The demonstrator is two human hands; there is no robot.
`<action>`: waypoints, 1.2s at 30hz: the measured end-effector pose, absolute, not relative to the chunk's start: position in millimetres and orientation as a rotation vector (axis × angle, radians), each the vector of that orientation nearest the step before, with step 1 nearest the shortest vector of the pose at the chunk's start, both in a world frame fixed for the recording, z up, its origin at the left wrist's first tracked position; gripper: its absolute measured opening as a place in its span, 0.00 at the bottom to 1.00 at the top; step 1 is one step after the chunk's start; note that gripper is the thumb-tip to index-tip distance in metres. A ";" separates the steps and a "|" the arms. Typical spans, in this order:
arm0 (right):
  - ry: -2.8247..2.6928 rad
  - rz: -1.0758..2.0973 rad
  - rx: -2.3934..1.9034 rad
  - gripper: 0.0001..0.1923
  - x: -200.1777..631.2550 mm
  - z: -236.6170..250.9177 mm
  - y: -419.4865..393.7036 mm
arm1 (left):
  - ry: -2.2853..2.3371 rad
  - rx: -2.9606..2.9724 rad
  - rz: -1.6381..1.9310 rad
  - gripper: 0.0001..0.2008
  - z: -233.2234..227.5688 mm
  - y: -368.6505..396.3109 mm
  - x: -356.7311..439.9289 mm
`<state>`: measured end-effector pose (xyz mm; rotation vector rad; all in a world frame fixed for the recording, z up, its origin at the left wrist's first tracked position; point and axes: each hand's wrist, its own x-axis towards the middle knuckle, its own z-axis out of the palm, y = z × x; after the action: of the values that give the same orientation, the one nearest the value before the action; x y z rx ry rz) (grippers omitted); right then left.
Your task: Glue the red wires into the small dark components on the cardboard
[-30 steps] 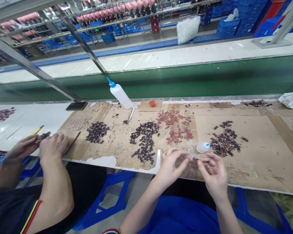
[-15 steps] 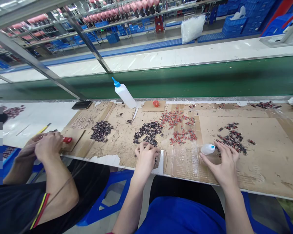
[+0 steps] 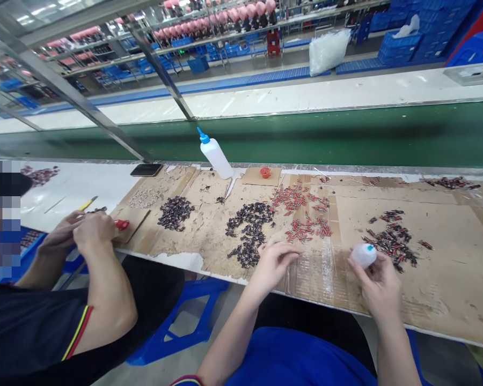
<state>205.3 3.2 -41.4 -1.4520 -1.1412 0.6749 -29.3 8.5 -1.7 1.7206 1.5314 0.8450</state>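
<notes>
My right hand (image 3: pixel 380 284) grips a small translucent squeeze bottle (image 3: pixel 362 256) with a blue tip, its end tilted up toward me. Close beside it lies a pile of black-and-red small parts (image 3: pixel 394 241). My left hand (image 3: pixel 271 265) is over the cardboard with thumb and fingertips pinched together; whatever they hold is too small to make out. Left of that hand spreads a heap of small black parts (image 3: pixel 249 236). Beyond its fingers are loose red parts with thin metal ends (image 3: pixel 304 228).
A tall white bottle (image 3: pixel 217 158) with a blue nozzle stands at the back, near a red cap (image 3: pixel 264 172). Another black pile (image 3: pixel 176 213) and a phone (image 3: pixel 146 170) lie further left. A co-worker's hands (image 3: pixel 90 228) are busy there. A green-sided ledge (image 3: pixel 306 134) runs behind.
My left hand has left the black heap and moved right, its fingers now pinched. The small bottle has risen in my right hand, which has drawn back from the black-and-red pile.
</notes>
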 end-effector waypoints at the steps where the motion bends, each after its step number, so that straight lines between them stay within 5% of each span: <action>1: -1.058 0.663 -1.448 0.25 204.8 -41.7 1.7 | 1.553 1.678 0.841 0.07 -6.4 9.4 -23.3; 12: -0.696 0.654 -1.231 0.18 186.2 -29.3 2.8 | 1.765 1.782 0.815 0.07 -26.7 1.2 -3.9; 36: -1.418 0.278 -1.467 0.18 157.7 -26.3 0.8 | 1.760 1.704 0.706 0.11 -16.7 -1.6 -3.9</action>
<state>157.7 0.8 -26.3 -1.4675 -1.4181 0.2783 -3.9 -1.6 -16.7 1.7040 1.7598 0.7065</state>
